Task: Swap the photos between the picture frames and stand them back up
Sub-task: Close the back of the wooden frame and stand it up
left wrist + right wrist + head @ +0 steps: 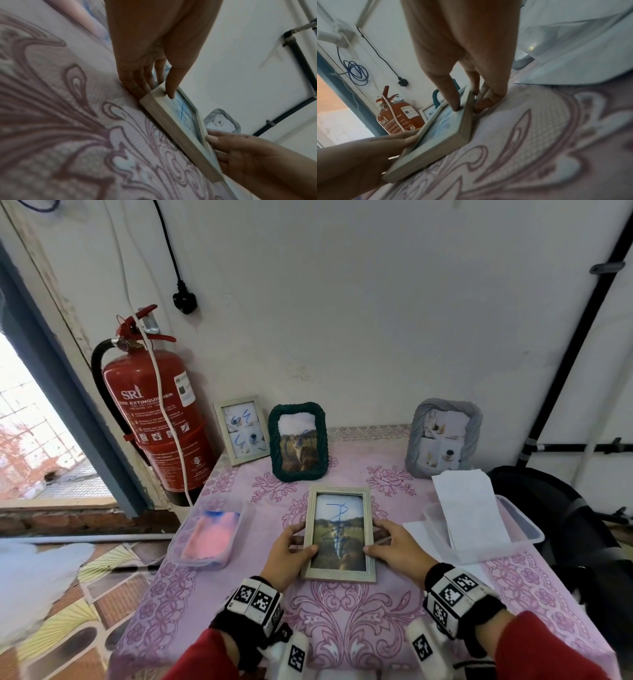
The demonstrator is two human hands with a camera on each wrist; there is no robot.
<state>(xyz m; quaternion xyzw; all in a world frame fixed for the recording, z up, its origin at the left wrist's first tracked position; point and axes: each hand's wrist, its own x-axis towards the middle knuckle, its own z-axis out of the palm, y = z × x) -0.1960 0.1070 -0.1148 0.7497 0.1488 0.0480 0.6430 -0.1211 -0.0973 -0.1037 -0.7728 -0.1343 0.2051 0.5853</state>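
A pale wooden frame (339,574) with a landscape photo scribbled in blue is tilted at the table's middle, its near edge on the pink cloth. My left hand (303,541) pinches its left side, thumb (171,88) on the front and fingers behind. My right hand (375,539) pinches the right side the same way, thumb (452,100) on the front. The frame (180,136) (436,143) shows edge-on in both wrist views. At the back stand a small pale frame (241,429), a green rope frame (298,441) and a grey frame (443,436).
A lidded box (209,537) with pink stuff sits left of the hands. On the right, a clear tub (520,529) holds white papers. A red fire extinguisher (161,419) stands by the table's back left corner. A dark chair (565,508) is at the right.
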